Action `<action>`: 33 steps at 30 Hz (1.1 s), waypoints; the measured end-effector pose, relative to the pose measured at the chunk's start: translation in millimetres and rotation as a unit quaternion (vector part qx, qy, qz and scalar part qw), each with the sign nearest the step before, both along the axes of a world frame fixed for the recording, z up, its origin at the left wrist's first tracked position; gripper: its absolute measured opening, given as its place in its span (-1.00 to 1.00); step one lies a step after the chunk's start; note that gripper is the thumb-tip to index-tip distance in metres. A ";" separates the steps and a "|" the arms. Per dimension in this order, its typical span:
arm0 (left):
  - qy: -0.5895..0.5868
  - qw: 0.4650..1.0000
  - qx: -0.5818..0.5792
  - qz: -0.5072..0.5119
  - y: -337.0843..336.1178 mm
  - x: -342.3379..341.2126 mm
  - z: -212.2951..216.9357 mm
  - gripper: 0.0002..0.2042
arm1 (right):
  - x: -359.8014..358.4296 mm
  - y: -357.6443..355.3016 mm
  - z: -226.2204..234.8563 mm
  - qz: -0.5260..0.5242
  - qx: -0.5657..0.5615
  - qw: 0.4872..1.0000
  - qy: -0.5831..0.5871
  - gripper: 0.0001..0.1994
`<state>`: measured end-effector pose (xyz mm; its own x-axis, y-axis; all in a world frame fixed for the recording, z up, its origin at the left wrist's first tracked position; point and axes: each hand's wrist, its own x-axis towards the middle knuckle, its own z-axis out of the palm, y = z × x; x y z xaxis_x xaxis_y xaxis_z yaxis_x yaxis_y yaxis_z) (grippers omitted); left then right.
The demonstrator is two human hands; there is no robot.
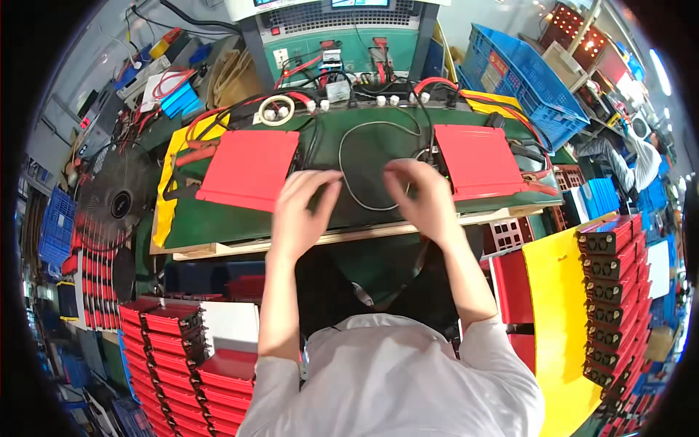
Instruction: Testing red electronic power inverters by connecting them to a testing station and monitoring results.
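Note:
My left hand [300,211] hovers over the near edge of the green bench mat, thumb apart from the fingers, with nothing in it. Just left of it lies a flat red metal case [251,166]. My right hand [426,198] is raised at the inner side of a second red case [480,162]. Its fingers curve inward with a gap to the thumb, and I see nothing held. Between the hands a thin grey cable [342,156] forms a loop on the mat, partly hidden behind my right hand. Clamps with red handles [195,154] sit at the left case's outer side.
A test machine [342,44] with screens stands behind the bench. Stacks of red cases [164,364] rise at lower left, more with fans [611,291] at right. A fan [120,204] stands left, a blue crate [520,80] far right. Another person [644,164] is at far right.

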<state>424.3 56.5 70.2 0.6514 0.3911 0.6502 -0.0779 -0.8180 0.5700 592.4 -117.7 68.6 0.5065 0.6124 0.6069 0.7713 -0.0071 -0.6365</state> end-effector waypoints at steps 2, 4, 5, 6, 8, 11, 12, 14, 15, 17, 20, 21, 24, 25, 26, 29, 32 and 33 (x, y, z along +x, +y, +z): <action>0.026 0.996 -0.038 -0.081 -4.9 39.1 -2.8 -0.84 | 18.8 -31.0 3.5 -0.041 0.016 0.998 0.045 -0.86; 0.074 0.990 -0.032 -0.118 -5.9 85.2 -11.6 -0.81 | 38.8 -54.7 0.6 -0.112 0.018 0.991 0.066 -0.88; 0.121 0.984 -0.041 -0.126 -10.4 107.3 -10.5 -0.79 | 50.2 -67.7 -3.5 -0.150 0.015 0.988 0.044 -0.88; 0.137 0.979 -0.037 -0.145 -4.4 129.9 -19.4 -0.76 | 55.2 -73.2 -4.6 -0.170 0.000 0.985 0.042 -0.87; 0.193 0.965 -0.057 -0.171 -2.6 177.1 -32.1 -0.70 | 61.9 -88.1 -7.2 -0.202 -0.026 0.979 0.028 -0.86; 0.206 0.946 -0.079 -0.238 -4.4 238.4 -57.7 -0.67 | 68.0 -104.4 -16.1 -0.213 -0.051 0.975 -0.021 -0.85; 0.204 0.933 -0.102 -0.280 5.6 252.6 -71.7 -0.67 | 66.3 -101.8 -14.9 -0.194 -0.067 0.978 0.030 -0.84; 0.217 0.892 -0.177 -0.356 26.3 270.8 -90.1 -0.67 | 65.4 -91.1 -17.4 -0.162 -0.070 0.984 0.023 -0.83; 0.211 0.872 -0.198 -0.395 26.9 275.1 -93.1 -0.66 | 67.2 -92.8 -19.6 -0.161 -0.071 0.984 0.013 -0.83; 0.262 0.852 -0.211 -0.400 18.9 281.9 -88.8 -0.68 | 73.6 -101.3 -25.4 -0.172 -0.081 0.982 -0.003 -0.83; 0.303 0.824 -0.231 -0.419 13.5 283.5 -88.4 -0.70 | 73.5 -102.7 -23.5 -0.179 -0.087 0.980 -0.012 -0.82; 0.292 0.814 -0.243 -0.440 11.8 284.1 -88.4 -0.71 | 73.6 -102.7 -22.4 -0.180 -0.088 0.980 -0.006 -0.82; 0.295 0.839 -0.192 -0.416 22.4 284.1 -96.0 -0.72 | 74.2 -99.0 -26.0 -0.163 -0.069 0.984 0.019 -0.82; 0.288 0.840 -0.182 -0.422 28.3 284.3 -100.0 -0.72 | 74.4 -97.2 -26.0 -0.153 -0.062 0.986 0.025 -0.81; 0.289 0.838 -0.182 -0.425 24.8 287.8 -99.2 -0.72 | 74.5 -101.5 -25.2 -0.161 -0.069 0.984 0.034 -0.81; 0.307 0.825 -0.158 -0.448 21.0 296.5 -99.6 -0.71 | 72.3 -109.4 -20.0 -0.166 -0.078 0.982 0.050 -0.81; 0.302 0.811 -0.173 -0.471 27.1 299.1 -104.3 -0.70 | 66.7 -105.4 -10.1 -0.166 -0.095 0.980 0.052 -0.80; 0.306 0.812 -0.157 -0.470 26.9 299.9 -103.6 -0.70 | 65.0 -104.4 -6.9 -0.166 -0.106 0.979 0.050 -0.79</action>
